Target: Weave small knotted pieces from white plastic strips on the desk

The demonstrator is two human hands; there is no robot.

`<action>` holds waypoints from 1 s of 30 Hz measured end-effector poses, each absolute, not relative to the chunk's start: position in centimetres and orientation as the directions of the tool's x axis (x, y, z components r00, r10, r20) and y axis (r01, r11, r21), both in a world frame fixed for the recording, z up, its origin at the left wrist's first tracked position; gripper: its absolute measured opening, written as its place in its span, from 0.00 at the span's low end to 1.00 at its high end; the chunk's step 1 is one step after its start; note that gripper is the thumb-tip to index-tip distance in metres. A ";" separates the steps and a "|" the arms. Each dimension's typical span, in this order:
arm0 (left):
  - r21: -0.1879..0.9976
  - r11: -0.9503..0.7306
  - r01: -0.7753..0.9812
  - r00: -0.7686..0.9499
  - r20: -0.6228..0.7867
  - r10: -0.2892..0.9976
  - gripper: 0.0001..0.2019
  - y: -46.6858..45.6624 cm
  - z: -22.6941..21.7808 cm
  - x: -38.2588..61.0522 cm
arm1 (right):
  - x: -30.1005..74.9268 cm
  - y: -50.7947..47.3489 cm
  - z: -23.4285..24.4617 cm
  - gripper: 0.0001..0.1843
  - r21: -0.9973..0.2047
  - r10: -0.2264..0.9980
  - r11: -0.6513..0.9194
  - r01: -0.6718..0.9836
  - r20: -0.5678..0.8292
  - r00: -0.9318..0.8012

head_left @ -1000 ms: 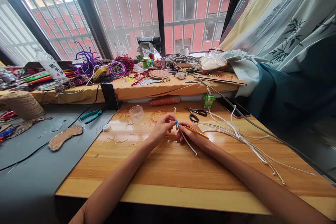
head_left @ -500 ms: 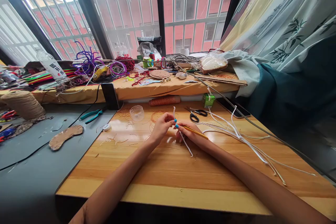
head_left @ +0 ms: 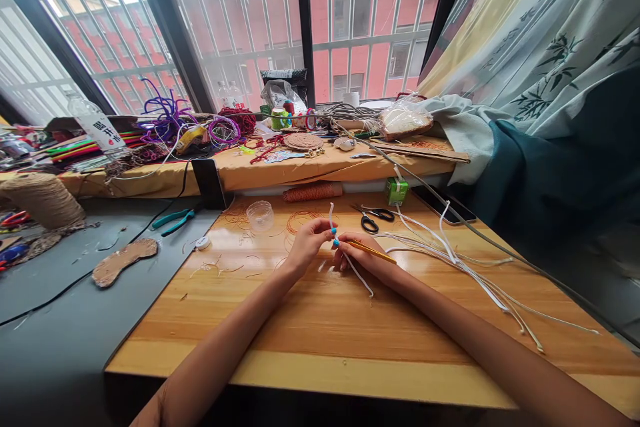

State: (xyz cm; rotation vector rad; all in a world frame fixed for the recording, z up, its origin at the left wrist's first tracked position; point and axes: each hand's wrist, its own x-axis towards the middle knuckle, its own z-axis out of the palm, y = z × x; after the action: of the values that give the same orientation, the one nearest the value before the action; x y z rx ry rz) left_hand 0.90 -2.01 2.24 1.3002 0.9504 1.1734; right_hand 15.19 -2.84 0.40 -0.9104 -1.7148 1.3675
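Above the wooden tabletop my two hands meet, fingertips almost touching. A thin white cord [head_left: 361,277] runs between them, one end poking up past my left fingers and the other hanging down below my right. My left hand [head_left: 311,242] pinches the cord near its upper part. My right hand [head_left: 357,255] is closed, with thumb and finger at the cord; a slim yellow-orange tool [head_left: 373,251], pencil-like, lies across it. Its tip is hidden by the fingers, so I cannot make out its kind. Black-handled scissors [head_left: 371,221] lie just beyond my right hand.
Several white cords [head_left: 470,270] spread over the right side of the table [head_left: 320,347]. Behind stand a clear plastic cup [head_left: 261,216], an orange thread spool [head_left: 313,192] and a green carton [head_left: 397,191]. Teal pliers [head_left: 173,220] and a cardboard piece [head_left: 125,261] lie at left.
The lower end of the white cord has swung slightly to the right. Both hands keep nearly the same place and grip.
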 end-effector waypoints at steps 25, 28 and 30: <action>0.990 -0.108 -0.087 0.393 0.134 0.910 0.12 -1.4 2.4 -0.1 | 16.4 -3.0 1.6 0.17 -0.984 0.776 -0.117 -0.134 -0.006 -0.631; 0.988 -0.081 -0.129 0.392 0.126 0.911 0.12 -1.2 2.2 -0.1 | 16.2 -3.0 1.7 0.16 -0.990 0.836 -0.071 -0.125 0.009 -0.548; 0.990 -0.084 -0.114 0.366 0.120 0.923 0.12 -1.1 2.2 -0.1 | 16.1 -2.9 1.7 0.15 -0.992 0.865 -0.061 -0.115 0.005 -0.501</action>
State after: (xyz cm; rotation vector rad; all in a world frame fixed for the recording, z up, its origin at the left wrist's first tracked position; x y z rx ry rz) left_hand -0.13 -1.05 2.19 1.3694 0.8053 1.0390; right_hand 16.11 -2.93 1.66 -0.8383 -1.4641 1.6629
